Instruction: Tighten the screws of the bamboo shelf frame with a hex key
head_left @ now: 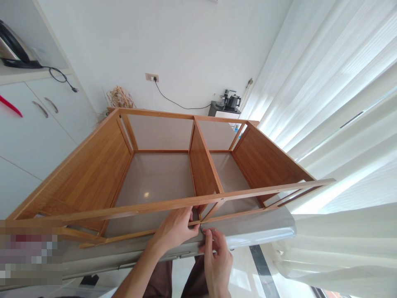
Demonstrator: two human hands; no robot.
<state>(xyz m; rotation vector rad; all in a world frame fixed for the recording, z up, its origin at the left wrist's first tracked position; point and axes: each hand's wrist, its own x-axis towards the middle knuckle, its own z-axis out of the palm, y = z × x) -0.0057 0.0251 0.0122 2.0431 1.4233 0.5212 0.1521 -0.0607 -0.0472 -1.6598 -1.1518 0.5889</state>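
One kettle (15, 43) stands at the far left on a counter (27, 72), above a white cabinet (25, 120). Right of it the left panel (93, 178) of a wooden frame (170, 203) slopes toward the near edge of a grey table (164, 174), on which the frame rests; beyond the frame a bundle of straw (119, 97) shows. Near the middle, the left hand (175, 227) is closed round the lower near rail (127, 237), thumb in front, just left of the foot of the divider (203, 165); some of its fingertips are hidden. Just right of that, the right hand (217, 256) pinches a small bent metal key (211, 229) between thumb and fingers, its end at the joint below the divider; whether it is seated in a bolt I cannot tell. The step in hand looks like turning a fastener there, so the next move seems to call for the joint held steady, the key fully home and short, even turns. Farther right stand a black pot (233, 101), the right panel (273, 161) and a white curtain (325, 124).
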